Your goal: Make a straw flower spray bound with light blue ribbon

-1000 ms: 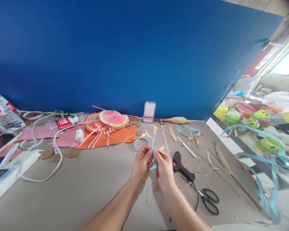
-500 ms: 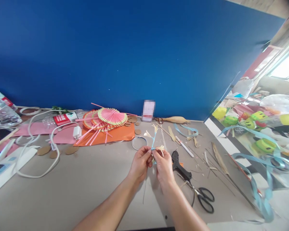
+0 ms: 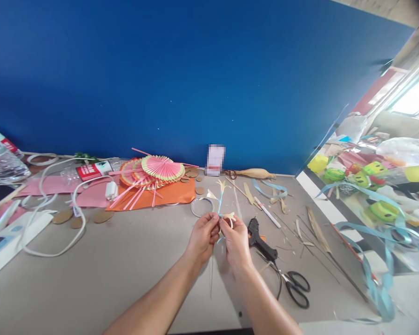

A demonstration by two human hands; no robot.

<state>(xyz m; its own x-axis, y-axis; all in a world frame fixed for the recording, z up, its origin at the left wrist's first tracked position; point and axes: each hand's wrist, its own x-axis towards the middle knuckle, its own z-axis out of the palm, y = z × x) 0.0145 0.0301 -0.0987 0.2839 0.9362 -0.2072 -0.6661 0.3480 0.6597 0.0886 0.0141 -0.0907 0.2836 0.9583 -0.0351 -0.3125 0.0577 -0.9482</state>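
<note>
Above the middle of the table, both hands are pinched together on a craft flower sprig (image 3: 220, 202), its stem wrapped in light blue ribbon. Cream flowers (image 3: 223, 187) spread from its upper end, and another cream flower sits by my right fingertips. My left hand (image 3: 201, 236) is closed on the stem, whose thin bare wires hang below the fingers. My right hand (image 3: 236, 239) is closed with thumb and finger against the same wrapped part. A loop of blue ribbon (image 3: 220, 240) shows below, between the hands. The exact grip is hidden by the fingers.
Right of my hands lie a black glue gun (image 3: 261, 242), scissors (image 3: 298, 289), a white pen (image 3: 267, 212) and dried husks (image 3: 319, 230). A tape roll (image 3: 202, 207) lies beyond. Paper fans (image 3: 163, 168) and white cables (image 3: 56, 256) are to the left; a blue panel (image 3: 195, 83) stands behind.
The upper flowers have shifted slightly left and turned to show more spread petals. The hanging wires have swung a little, and the ribbon loop below shows more clearly. Both hands stay closed.
</note>
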